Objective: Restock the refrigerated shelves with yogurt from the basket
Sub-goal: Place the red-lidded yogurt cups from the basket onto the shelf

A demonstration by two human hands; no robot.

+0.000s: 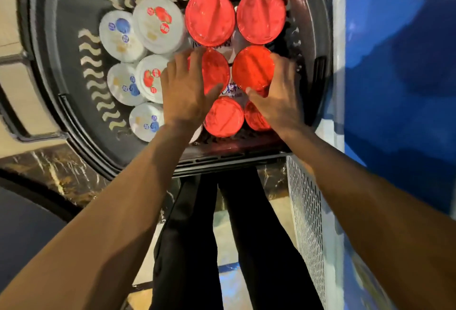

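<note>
Where two bare forearms reach down over black trousers (259,235) and a marbled floor (61,169), both hands are inside a dark basket (74,8) of yogurt. A white mesh panel (306,211) stands under the right forearm.

Between the wrists sits the near-left tub (223,117), red-lidded and upright. The near-right tub (255,117) beside it is half hidden under the right wrist.

The left hand (183,94) lies over the left red tub (216,72), fingers spread across the lid's left side and thumb hooked at its near rim, grasping it from above. The right hand (280,99) clasps the right red tub (253,68) in the same way, with fingers curled over the lid's right edge and thumb on its near edge. The two held tubs stand side by side, nearly touching, with a strip of white label showing between the thumbs.

Left of the left hand crowd five white tubs (123,83), whose lids carry blue or red fruit prints. Some lean on one another, and the nearest is partly under the left wrist.

Beyond the fingertips stand the far-left tub (209,17) and the far-right tub (261,14), both red-lidded, close together and against the basket's slotted far wall. Right of the right hand, past the basket's rim, rises a blue wall (394,62).
</note>
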